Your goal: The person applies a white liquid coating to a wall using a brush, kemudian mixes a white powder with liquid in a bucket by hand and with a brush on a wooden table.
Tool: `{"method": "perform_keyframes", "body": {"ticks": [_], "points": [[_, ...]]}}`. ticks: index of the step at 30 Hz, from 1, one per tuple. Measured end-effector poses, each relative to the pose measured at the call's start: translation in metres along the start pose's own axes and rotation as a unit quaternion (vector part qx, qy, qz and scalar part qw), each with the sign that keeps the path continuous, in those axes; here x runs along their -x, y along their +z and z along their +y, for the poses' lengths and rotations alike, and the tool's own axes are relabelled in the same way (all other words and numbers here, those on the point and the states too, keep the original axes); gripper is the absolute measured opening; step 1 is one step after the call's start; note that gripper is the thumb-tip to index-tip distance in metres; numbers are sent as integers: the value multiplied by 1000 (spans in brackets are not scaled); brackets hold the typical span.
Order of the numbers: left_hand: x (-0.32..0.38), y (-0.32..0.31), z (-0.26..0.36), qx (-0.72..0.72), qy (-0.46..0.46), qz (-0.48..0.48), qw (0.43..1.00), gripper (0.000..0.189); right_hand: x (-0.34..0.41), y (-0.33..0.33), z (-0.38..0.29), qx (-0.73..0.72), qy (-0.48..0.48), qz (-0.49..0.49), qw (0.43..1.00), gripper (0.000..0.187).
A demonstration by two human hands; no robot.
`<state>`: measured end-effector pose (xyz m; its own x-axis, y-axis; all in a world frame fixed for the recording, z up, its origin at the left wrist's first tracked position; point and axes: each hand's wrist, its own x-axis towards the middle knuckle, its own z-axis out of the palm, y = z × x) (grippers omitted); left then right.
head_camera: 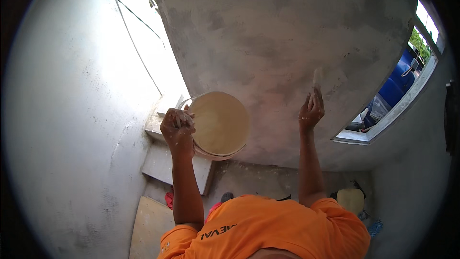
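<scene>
My left hand (178, 124) is closed at the left side of a round bucket (216, 157), by its rim and handle. A pale strip shows between the fingers, and I cannot tell if it is part of the handle. Inside the bucket is a smooth cream-coloured material (220, 122). My right hand (312, 111) is raised to the patchy grey plastered wall (266, 43), fingers pointing up. From its fingertips extends a pale, blurred flat tool (317, 77) at the wall's surface; its exact kind is unclear. Whitish specks mark both hands.
Light-coloured steps (176, 162) rise at the left beside a bright opening with hanging cables (133, 12). A board (151, 226) leans low at the left wall. At the right is a window frame (390, 124) with blue containers (397, 82) beyond. A yellowish container (350, 200) stands on the floor.
</scene>
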<state>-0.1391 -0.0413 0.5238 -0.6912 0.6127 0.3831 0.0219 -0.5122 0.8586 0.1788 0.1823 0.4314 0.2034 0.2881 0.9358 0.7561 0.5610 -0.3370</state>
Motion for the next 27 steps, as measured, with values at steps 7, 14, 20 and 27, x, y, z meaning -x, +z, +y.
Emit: {"method": "perform_keyframes", "body": {"ticks": [7, 14, 20, 27], "points": [[-2, -16, -18, -9, 21, 29, 999, 37, 104, 4, 8, -94, -7, -309, 946, 22], [-11, 0, -34, 26, -14, -27, 999, 36, -76, -52, 27, -153, 38, -296, 942, 21], [-2, -11, -36, 47, -11, -50, 998, 35, -98, -48, 11, -130, 4, -87, 988, 19], [12, -31, -34, 7, -40, -36, 999, 35, 101, 25, -13, -11, -15, -169, 985, 20]]}}
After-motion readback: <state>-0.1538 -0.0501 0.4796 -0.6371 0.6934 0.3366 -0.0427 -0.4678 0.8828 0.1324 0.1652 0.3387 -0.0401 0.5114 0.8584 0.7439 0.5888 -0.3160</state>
